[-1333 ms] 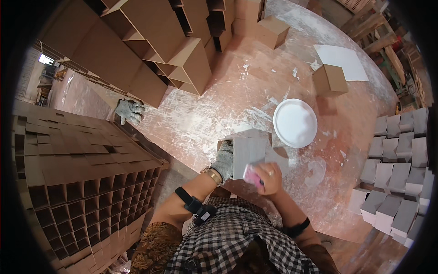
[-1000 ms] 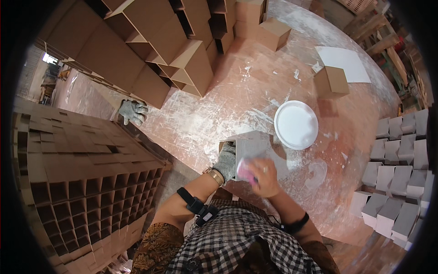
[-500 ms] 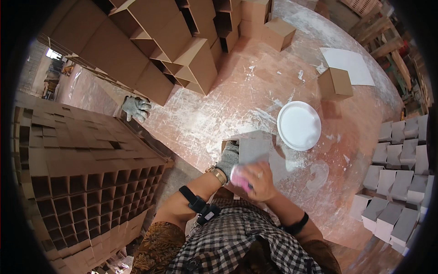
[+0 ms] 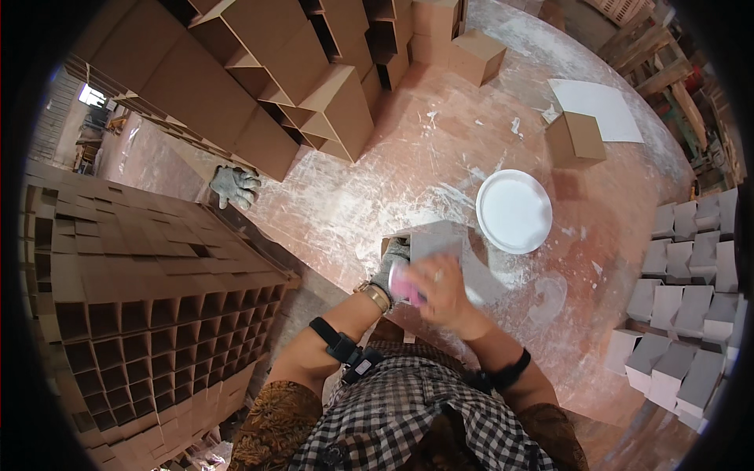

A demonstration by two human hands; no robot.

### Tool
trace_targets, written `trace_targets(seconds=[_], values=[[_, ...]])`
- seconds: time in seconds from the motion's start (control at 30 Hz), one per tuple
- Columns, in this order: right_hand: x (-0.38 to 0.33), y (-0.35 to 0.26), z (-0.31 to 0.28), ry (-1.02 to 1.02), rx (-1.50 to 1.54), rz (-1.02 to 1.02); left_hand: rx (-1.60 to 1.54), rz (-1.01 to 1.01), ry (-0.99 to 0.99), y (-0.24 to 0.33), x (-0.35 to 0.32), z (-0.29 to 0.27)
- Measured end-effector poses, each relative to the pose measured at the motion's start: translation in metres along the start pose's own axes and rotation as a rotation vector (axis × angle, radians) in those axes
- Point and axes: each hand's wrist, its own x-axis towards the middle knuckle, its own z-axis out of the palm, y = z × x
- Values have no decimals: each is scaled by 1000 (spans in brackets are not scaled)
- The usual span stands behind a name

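Observation:
A cardboard box (image 4: 441,245) with a grey upper face lies on the table in front of me. My left hand (image 4: 395,263), in a grey knit glove, holds it at its left side; the fingertips are hidden at the box's brown edge. Over the near part of the box is my bare right hand (image 4: 444,294), closed around a pink-and-white pad-like thing (image 4: 406,284), smeared by motion. Right of the box stands a round white tub or lid (image 4: 514,212) with a white surface.
Stacked open cardboard boxes (image 4: 290,63) rise at the far left. A gridded cardboard stack (image 4: 157,259) stands at left, a loose grey glove (image 4: 234,187) near it. Single brown boxes (image 4: 576,140) and a white sheet (image 4: 601,110) lie far right. Grey-white boxes (image 4: 683,314) are stacked at right.
My right hand has moved a little away from my body over the box, with the pink-and-white thing in it. My left hand stays at the box's left side.

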Motion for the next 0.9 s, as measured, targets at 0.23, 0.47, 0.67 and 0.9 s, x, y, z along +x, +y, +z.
trace_targets(seconds=[0.23, 0.47, 0.67, 0.9], values=[[-85, -32, -21, 80, 222, 231, 353, -137, -40, 26, 17, -12], [-129, -10, -52, 931, 851, 858, 414, -20, -46, 30, -1, -49], [-130, -12, -47, 1051, 1125, 1058, -675, -130, 29, -9, -26, -69], [-117, 1, -36, 945, 1174, 1001, -62, 92, 207, 23, -48, -111]])
